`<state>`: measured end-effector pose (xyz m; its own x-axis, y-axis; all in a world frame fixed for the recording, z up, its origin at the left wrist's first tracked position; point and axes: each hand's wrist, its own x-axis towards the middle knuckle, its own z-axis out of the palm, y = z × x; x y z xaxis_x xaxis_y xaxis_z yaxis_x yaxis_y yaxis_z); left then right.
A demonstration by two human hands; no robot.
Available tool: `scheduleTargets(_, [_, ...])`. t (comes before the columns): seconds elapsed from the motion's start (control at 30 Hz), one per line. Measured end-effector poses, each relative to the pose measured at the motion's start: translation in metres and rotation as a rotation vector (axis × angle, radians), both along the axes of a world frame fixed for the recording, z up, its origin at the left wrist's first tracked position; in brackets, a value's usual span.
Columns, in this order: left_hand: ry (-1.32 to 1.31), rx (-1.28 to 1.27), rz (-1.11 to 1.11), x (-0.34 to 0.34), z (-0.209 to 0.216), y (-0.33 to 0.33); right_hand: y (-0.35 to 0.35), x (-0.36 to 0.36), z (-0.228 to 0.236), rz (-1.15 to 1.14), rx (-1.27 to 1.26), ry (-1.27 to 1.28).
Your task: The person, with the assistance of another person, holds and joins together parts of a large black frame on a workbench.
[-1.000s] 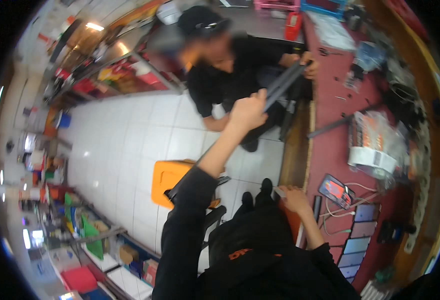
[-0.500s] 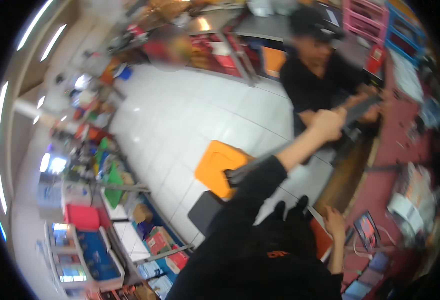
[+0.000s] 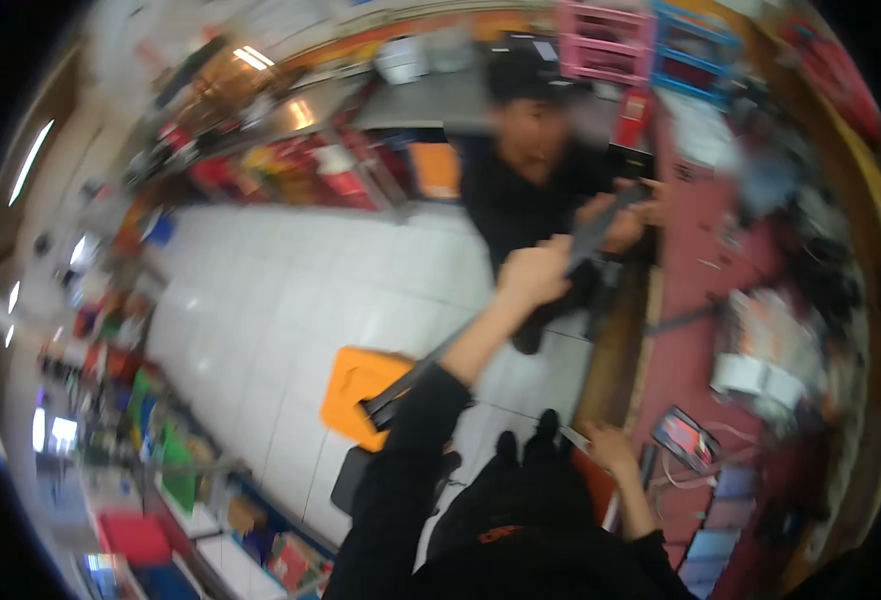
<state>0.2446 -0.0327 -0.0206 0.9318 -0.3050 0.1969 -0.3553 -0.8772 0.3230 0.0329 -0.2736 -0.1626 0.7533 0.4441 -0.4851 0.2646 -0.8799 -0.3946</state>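
Observation:
My left hand (image 3: 536, 277) is stretched forward and closed round a long, dark, flat bar (image 3: 598, 232). The bar slants from beside the orange stool up to the far right. At its far end, the hands of a co-worker (image 3: 531, 175) in black are on it or right beside it; blur hides the exact contact. My right hand (image 3: 613, 450) is low at the near edge of the red worktop (image 3: 696, 350), its fingers closed round a thin, light-coloured piece (image 3: 575, 438) whose kind I cannot make out.
An orange stool (image 3: 349, 395) and a dark stool (image 3: 349, 482) stand on the white tiled floor. On the worktop lie a lit phone (image 3: 686, 438), cables, plastic-wrapped goods (image 3: 771, 350) and a dark strip (image 3: 689, 318). Pink crates (image 3: 606, 45) and blue crates (image 3: 696, 60) are stacked at the back.
The view has swung, so the co-worker, worktop and stools appear farther left and mostly lower. My left hand keeps its grip on the bar; my right hand stays by the worktop edge.

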Motion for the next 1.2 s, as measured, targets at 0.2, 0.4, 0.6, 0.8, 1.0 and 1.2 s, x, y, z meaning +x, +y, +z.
scheduleTargets(0.2, [0.006, 0.117, -0.023, -0.001, 0.005, -0.007, 0.004, 0.001, 0.005, -0.041, -0.040, 0.037])
scheduleTargets(0.4, [0.114, 0.171, -0.014, -0.003, 0.011, -0.022, 0.001, -0.006, 0.005, -0.060, -0.029, 0.018])
scheduleTargets(0.6, [0.131, 0.185, -0.004, -0.005, 0.013, -0.020, 0.005, -0.007, 0.003, -0.055, -0.024, -0.019])
scheduleTargets(0.8, [0.109, 0.193, -0.020, -0.006, 0.012, -0.023, 0.003, -0.005, -0.001, -0.078, -0.016, 0.013])
scheduleTargets(1.0, [0.090, 0.179, -0.027, -0.008, 0.010, -0.025, 0.002, -0.006, -0.002, -0.066, -0.004, -0.017])
scheduleTargets(1.2, [0.066, 0.148, -0.047, -0.012, 0.011, -0.015, 0.003, -0.006, -0.001, -0.039, 0.000, -0.030])
